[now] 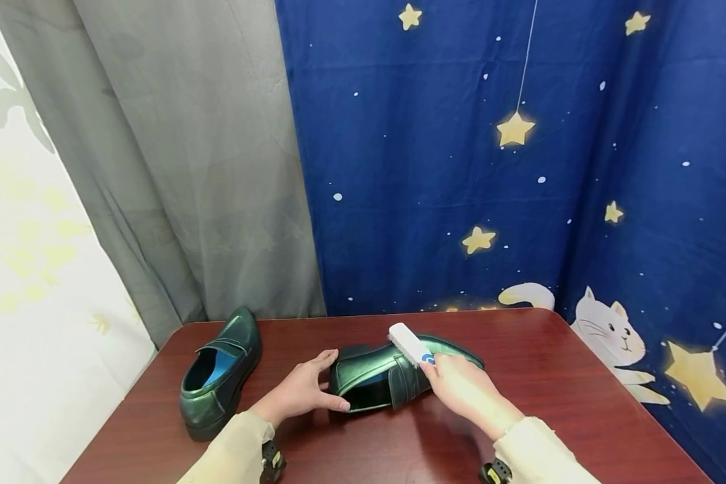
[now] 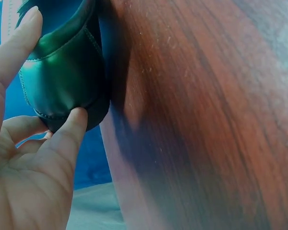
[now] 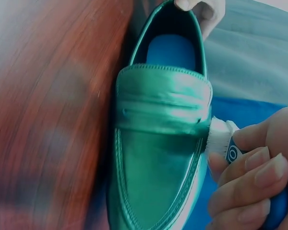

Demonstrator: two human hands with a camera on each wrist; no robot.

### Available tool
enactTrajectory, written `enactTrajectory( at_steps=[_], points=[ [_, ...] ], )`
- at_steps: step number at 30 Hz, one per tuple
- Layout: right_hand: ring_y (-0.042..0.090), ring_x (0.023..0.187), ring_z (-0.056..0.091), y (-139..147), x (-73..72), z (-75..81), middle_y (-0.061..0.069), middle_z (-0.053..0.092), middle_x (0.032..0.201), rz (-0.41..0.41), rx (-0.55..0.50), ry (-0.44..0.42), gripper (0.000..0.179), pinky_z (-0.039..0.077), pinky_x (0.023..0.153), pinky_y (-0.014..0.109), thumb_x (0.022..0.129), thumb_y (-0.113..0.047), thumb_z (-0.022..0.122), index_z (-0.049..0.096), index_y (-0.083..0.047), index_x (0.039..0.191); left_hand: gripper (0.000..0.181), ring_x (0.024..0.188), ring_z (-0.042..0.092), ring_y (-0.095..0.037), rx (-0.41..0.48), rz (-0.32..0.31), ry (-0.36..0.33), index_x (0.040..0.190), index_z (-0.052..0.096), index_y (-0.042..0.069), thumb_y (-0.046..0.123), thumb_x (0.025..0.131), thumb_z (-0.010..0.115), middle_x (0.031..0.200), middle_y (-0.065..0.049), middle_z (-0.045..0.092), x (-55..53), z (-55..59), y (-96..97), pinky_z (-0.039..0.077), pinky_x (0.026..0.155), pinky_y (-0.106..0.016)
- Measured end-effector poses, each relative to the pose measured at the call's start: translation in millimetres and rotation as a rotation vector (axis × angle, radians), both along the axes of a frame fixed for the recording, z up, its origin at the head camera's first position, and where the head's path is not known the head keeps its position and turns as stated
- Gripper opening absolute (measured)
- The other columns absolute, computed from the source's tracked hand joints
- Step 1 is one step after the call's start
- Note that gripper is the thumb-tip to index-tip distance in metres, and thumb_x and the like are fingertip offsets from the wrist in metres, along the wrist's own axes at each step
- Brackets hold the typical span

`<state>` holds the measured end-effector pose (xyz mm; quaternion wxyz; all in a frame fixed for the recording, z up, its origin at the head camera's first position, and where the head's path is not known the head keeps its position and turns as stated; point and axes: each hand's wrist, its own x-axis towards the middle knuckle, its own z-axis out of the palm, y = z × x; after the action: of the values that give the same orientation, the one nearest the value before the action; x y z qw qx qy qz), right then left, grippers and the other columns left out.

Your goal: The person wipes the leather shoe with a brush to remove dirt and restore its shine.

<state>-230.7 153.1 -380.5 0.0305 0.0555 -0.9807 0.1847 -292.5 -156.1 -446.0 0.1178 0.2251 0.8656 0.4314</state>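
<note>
Hanging behind the brush [image 1: 406,341] and reddish table [image 1: 556,403] is starry fabric [image 1: 423,161].

Right-wrist view: shoe [image 3: 161,115] cut off below, brush handle [image 3: 277,211] partly hidden.

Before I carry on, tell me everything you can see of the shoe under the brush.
The shoe is a glossy green, leather-like slip-on with stitched seams, a strap across its front, a blue insole and a dark sole. It is tilted over the table, opening facing the head camera, toe to that view's right. The left hand grips its heel; the white brush in the right hand touches its upper side beside the strap. Whether its lower side rests on the table is unclear.
</note>
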Motion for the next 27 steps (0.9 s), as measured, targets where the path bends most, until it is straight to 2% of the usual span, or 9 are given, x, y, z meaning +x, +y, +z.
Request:
enactTrajectory(
  at_steps=[6, 9, 16, 23, 27],
  points=[
    [0.022, 0.073, 0.062, 18.1, -0.4, -4.5, 0.007, 0.065, 0.082, -0.038, -0.023, 0.013, 0.030, 0.049, 0.063, 0.046, 0.103, -0.036, 0.054, 0.066, -0.009, 0.095, 0.110, 0.120, 0.065, -0.035, 0.003, 0.000, -0.011, 0.157, 0.027, -0.002, 0.034, 0.075, 0.091, 0.166, -0.024, 0.021, -0.7, 0.2, -0.7, 0.054, 0.097, -0.042],
    [0.024, 0.076, 0.065, 27.7, 0.5, -7.3, 0.009, 0.068, 0.087, -0.054, -0.027, 0.010, 0.032, 0.051, 0.066, 0.049, 0.103, -0.037, 0.054, 0.067, -0.008, 0.100, 0.110, 0.121, 0.065, -0.035, 0.007, -0.004, -0.015, 0.157, 0.027, -0.002, 0.035, 0.075, 0.091, 0.166, -0.023, 0.020, -1.1, 1.1, -0.9, 0.054, 0.097, -0.042],
    [0.022, 0.073, 0.060, 49.7, 3.0, -12.4, 0.009, 0.067, 0.088, -0.075, -0.045, -0.036, 0.036, 0.049, 0.066, 0.045, 0.103, -0.036, 0.053, 0.066, -0.003, 0.111, 0.111, 0.121, 0.065, -0.035, 0.008, -0.012, -0.016, 0.157, 0.027, -0.003, 0.034, 0.074, 0.091, 0.166, -0.024, 0.021, -1.6, 4.2, -0.3, 0.055, 0.096, -0.041],
    [0.022, 0.068, 0.054, 66.3, 3.9, -16.0, 0.005, 0.058, 0.076, -0.072, -0.044, -0.044, 0.034, 0.044, 0.064, 0.041, 0.105, -0.034, 0.051, 0.063, -0.003, 0.108, 0.110, 0.122, 0.064, -0.035, -0.014, -0.010, -0.032, 0.158, 0.027, -0.001, 0.035, 0.075, 0.091, 0.166, -0.023, 0.020, -3.6, 8.9, 0.5, 0.054, 0.097, -0.042],
    [0.021, 0.068, 0.053, 74.6, 4.2, -18.6, 0.005, 0.056, 0.075, -0.078, -0.050, -0.058, 0.033, 0.044, 0.063, 0.039, 0.105, -0.033, 0.049, 0.062, -0.002, 0.109, 0.110, 0.122, 0.064, -0.035, -0.017, -0.009, -0.050, 0.158, 0.027, 0.000, 0.035, 0.075, 0.091, 0.166, -0.024, 0.020, -5.2, 10.5, 0.6, 0.054, 0.097, -0.043]
  ],
)
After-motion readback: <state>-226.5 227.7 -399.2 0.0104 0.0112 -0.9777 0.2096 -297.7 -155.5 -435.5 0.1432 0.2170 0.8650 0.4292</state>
